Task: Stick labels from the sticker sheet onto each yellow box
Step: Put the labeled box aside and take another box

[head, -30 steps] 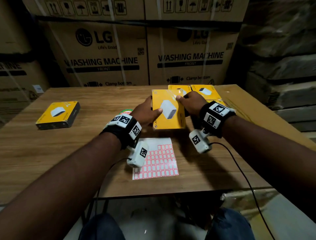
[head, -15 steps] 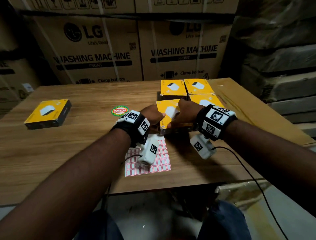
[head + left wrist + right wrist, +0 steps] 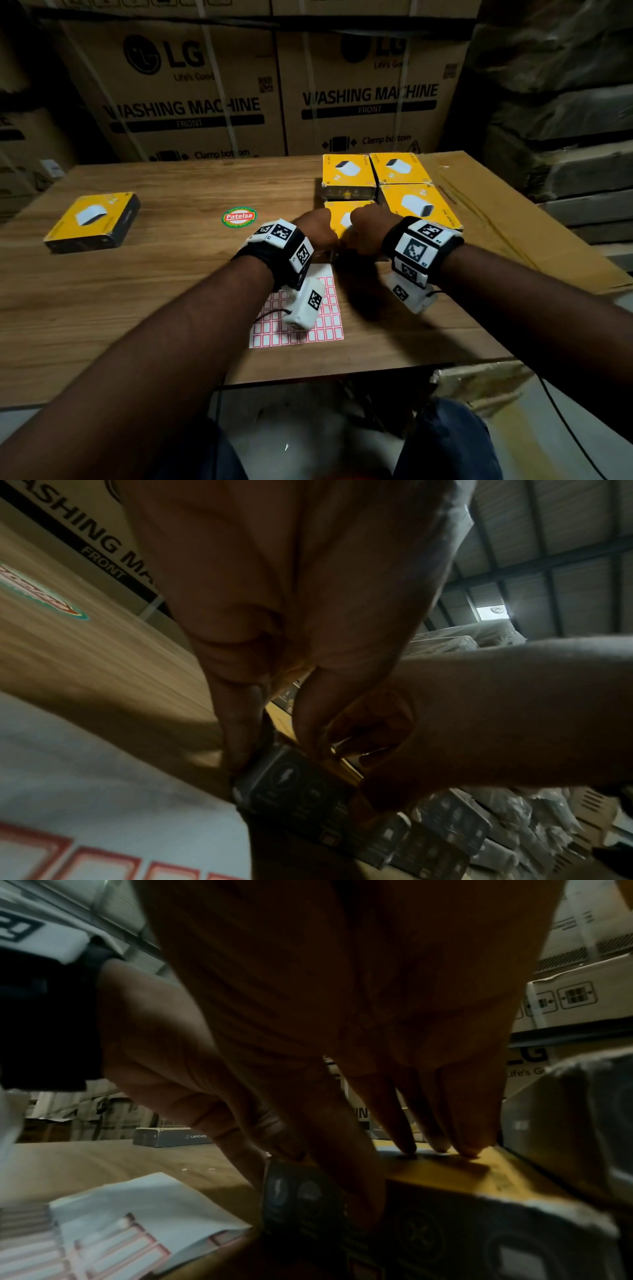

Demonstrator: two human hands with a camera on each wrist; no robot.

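A yellow box (image 3: 342, 215) with dark sides lies flat on the wooden table (image 3: 171, 274), just beyond the sticker sheet (image 3: 327, 330). My left hand (image 3: 317, 230) pinches its near left corner, thumb and fingers either side of the dark edge (image 3: 298, 783). My right hand (image 3: 368, 228) holds the near right part. Its fingertips (image 3: 428, 1148) press on the yellow top (image 3: 479, 1175) and the thumb runs down the dark front face. The sheet, white with red-bordered labels (image 3: 113, 1240), lies under my wrists.
Three more yellow boxes (image 3: 399, 168) sit close together behind and to the right of the held one. Another yellow box (image 3: 92, 219) lies alone at far left. A round red and green sticker (image 3: 239, 216) is on the table. Flat cardboard (image 3: 496, 219) covers the right side.
The box was held up and tilted towards me; both hands have lowered it flat onto the table in front of the other boxes.
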